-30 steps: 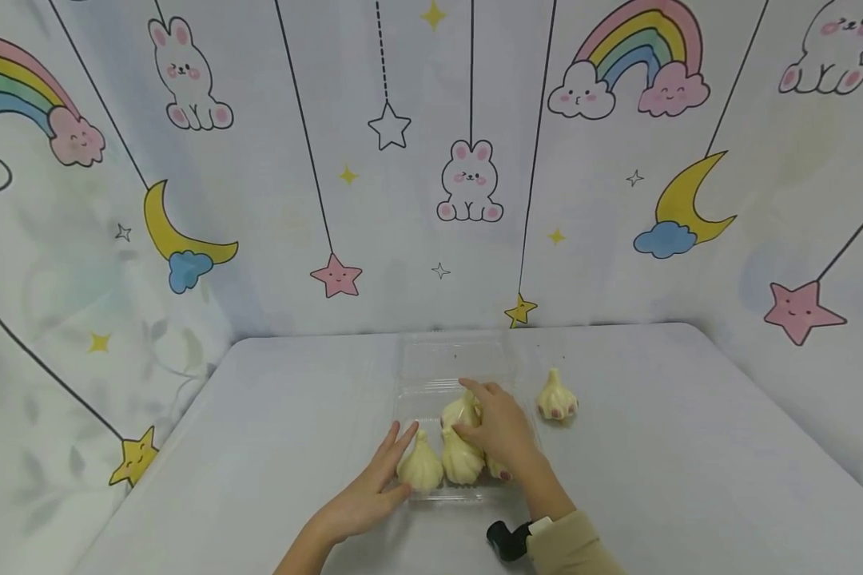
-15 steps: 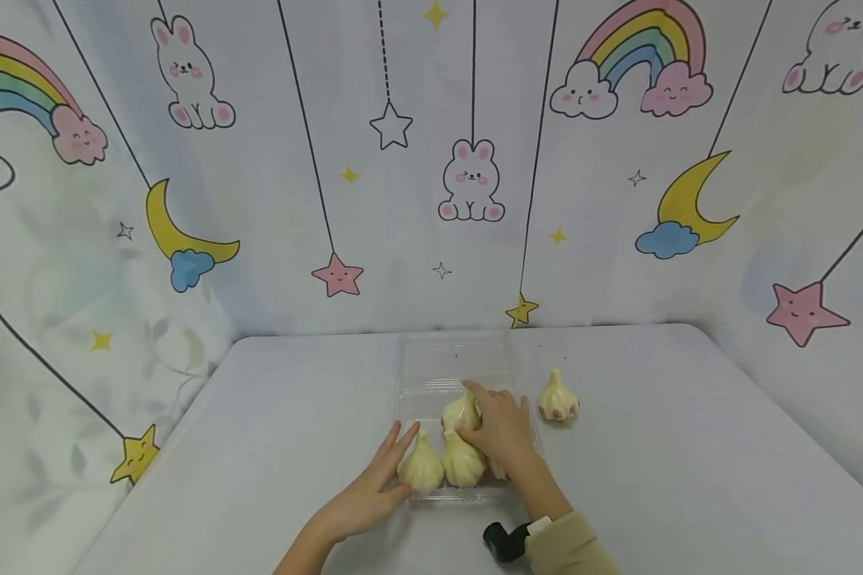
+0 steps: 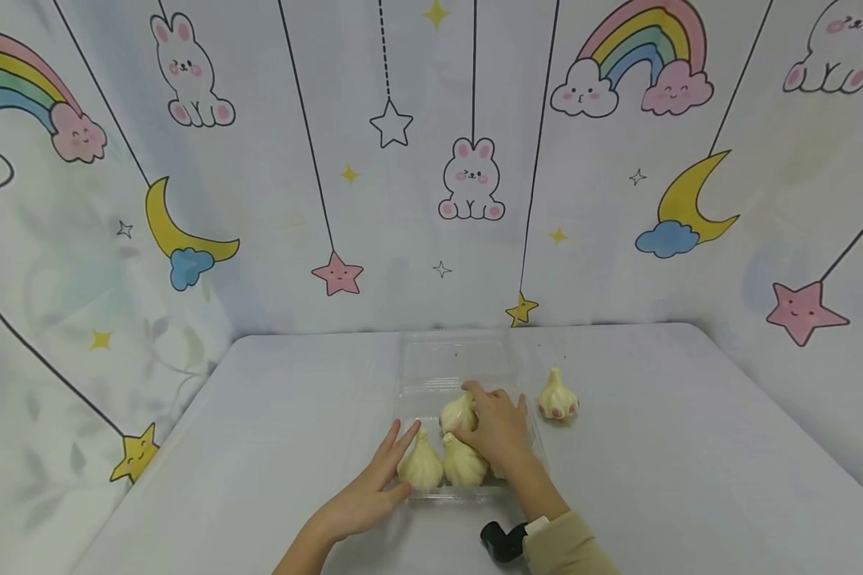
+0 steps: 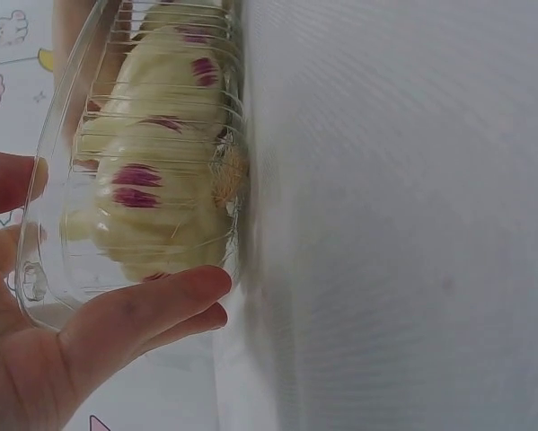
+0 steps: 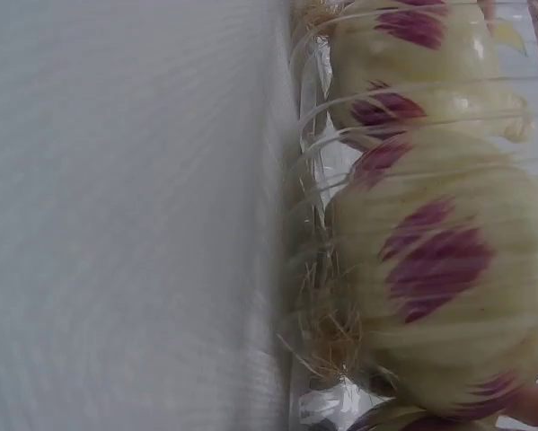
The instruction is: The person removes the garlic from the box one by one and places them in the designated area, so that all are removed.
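Note:
In the head view, a clear plastic box (image 3: pixel 406 403) stands on the table with several pale garlic bulbs inside. My left hand (image 3: pixel 370 487) rests against its left side and front corner, fingers mostly straight. The left wrist view shows these fingers (image 4: pixel 152 310) lying along the outer wall. My right hand (image 3: pixel 499 427) reaches into the box and grips the rear garlic bulb (image 3: pixel 457 414) between thumb and forefinger. Two more bulbs, a left garlic bulb (image 3: pixel 421 463) and a middle garlic bulb (image 3: pixel 464 463), sit at the front. Another is partly hidden under my right wrist.
A single garlic bulb (image 3: pixel 558 398) stands on the white table (image 3: pixel 654 463), right of the box. Behind the open box lies its clear lid (image 3: pixel 456 358). A black object (image 3: pixel 502 541) is beside my right sleeve. A patterned backdrop (image 3: pixel 395 239) closes off the back.
My right hand has shifted very slightly, its outer finger rising, and the rear bulb has moved a little left. My left hand stays in place.

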Action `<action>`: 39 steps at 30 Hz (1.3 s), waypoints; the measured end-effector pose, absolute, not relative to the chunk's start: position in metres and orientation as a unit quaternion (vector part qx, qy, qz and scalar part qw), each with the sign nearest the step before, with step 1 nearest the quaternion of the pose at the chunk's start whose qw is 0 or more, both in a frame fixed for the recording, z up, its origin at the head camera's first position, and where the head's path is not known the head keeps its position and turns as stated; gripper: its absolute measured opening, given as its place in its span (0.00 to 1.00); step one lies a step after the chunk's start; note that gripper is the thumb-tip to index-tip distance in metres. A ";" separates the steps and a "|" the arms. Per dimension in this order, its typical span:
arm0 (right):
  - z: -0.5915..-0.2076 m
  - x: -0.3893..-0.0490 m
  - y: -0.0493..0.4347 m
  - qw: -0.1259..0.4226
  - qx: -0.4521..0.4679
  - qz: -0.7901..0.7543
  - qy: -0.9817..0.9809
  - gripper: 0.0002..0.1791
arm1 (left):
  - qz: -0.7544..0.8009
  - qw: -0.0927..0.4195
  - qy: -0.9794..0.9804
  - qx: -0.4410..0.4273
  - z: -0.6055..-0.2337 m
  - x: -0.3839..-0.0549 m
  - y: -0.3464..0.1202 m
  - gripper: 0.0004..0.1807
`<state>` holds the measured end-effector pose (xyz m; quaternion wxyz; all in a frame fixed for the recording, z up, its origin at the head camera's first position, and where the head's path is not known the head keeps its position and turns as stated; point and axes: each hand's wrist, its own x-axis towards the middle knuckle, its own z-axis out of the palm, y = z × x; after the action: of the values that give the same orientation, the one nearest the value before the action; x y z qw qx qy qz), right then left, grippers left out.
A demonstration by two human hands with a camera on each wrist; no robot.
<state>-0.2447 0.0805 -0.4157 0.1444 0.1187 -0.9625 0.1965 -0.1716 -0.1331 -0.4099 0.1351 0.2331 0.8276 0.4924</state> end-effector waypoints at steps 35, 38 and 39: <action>-0.392 -0.240 0.090 0.097 0.195 0.498 -0.839 0.42 | 0.497 0.147 0.824 0.230 -0.408 -0.173 -0.133 0.40; -0.390 -0.239 0.092 0.095 0.208 0.514 -0.827 0.44 | 0.498 0.148 0.823 0.230 -0.408 -0.173 -0.133 0.39; -0.389 -0.238 0.093 0.093 0.211 0.519 -0.823 0.45 | 0.500 0.150 0.821 0.231 -0.408 -0.172 -0.133 0.39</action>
<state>-0.2384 0.0927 -0.3889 0.0935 0.2111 -0.8228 0.5192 -0.1725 -0.1327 -0.4081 0.1496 0.2308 0.8215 0.4995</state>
